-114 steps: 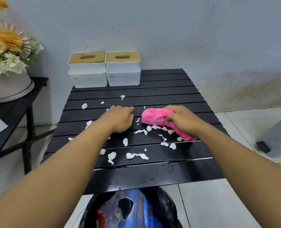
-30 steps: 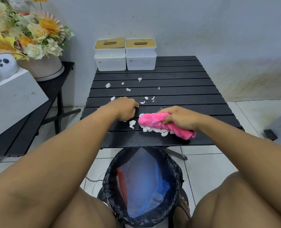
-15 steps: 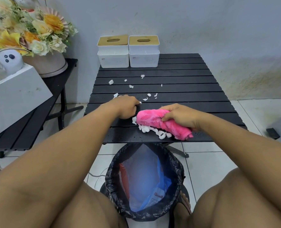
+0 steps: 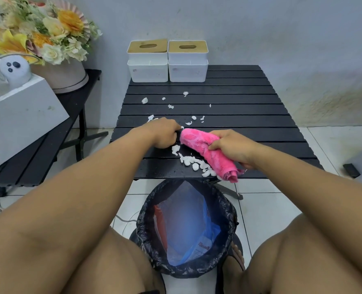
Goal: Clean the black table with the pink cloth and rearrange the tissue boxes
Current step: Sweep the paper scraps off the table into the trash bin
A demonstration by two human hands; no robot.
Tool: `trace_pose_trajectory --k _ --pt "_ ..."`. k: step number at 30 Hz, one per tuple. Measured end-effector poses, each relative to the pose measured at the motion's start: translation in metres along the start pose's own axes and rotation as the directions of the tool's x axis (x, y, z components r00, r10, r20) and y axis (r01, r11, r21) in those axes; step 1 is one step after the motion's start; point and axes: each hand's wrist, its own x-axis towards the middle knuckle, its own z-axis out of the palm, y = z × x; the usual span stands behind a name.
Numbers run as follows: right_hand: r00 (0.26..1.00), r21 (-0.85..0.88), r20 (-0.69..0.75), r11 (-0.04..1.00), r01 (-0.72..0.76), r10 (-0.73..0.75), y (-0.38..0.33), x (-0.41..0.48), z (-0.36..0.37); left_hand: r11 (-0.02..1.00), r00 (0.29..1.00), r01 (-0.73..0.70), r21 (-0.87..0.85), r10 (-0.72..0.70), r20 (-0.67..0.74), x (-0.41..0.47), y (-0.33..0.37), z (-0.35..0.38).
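Sweeping nearward, right hand (image 4: 233, 149) gripping pink cloth (image 4: 205, 150) has pushed paper scraps (image 4: 194, 163) to near edge of tabletop (image 4: 250, 115) over bin (image 4: 146, 230); left hand (image 4: 163, 132) curled, contents unclear.

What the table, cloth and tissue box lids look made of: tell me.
The black table shows smooth slats with slight sheen: painted metal or plastic, unclear. The pink cloth has fluffy pile, likely microfibre. The tissue box lids are tan, wood-like, perhaps bamboo.
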Motion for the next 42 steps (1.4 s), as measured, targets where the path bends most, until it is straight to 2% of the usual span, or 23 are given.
trace_pose_trajectory --k 3,7,9,14,18,27,37,42 --pt "0.999 0.1 0.03 0.995 -0.018 0.015 -0.001 -0.002 0.01 1.0 1.0 -0.006 -0.019 0.006 -0.002 -0.004 0.003 -0.002" --pt "1.0 0.08 0.023 0.997 -0.007 0.005 -0.003 -0.001 0.012 0.999 1.0 -0.003 -0.039 0.003 0.002 -0.006 0.001 -0.002" --pt "1.0 0.009 -0.014 1.0 0.02 -0.019 -0.005 0.001 0.007 0.999 1.0 -0.002 -0.042 0.002 -0.003 -0.005 -0.002 -0.001" --pt "0.979 -0.329 -0.133 0.938 0.107 -0.158 -0.006 0.001 -0.013 0.999 1.0 0.021 -0.024 -0.021 -0.006 -0.001 -0.008 0.001" --pt "0.985 -0.396 -0.092 0.913 0.101 -0.149 -0.001 0.001 -0.001 1.0 1.0 0.018 0.005 -0.017 -0.009 -0.001 -0.012 0.001" --pt "0.991 -0.277 -0.021 0.953 0.118 -0.129 -0.002 0.001 0.022 1.0 0.999 0.024 0.018 -0.023 -0.029 -0.004 -0.015 0.003" --pt "0.977 -0.24 0.187 0.96 0.146 -0.102 -0.007 -0.006 0.038 0.999 0.999 -0.022 -0.025 0.021 -0.041 -0.009 -0.018 -0.002" --pt "0.987 -0.288 0.078 0.944 0.159 -0.143 -0.021 0.0 0.009 0.995 0.997 -0.064 -0.075 0.06 -0.053 -0.013 -0.026 -0.001"
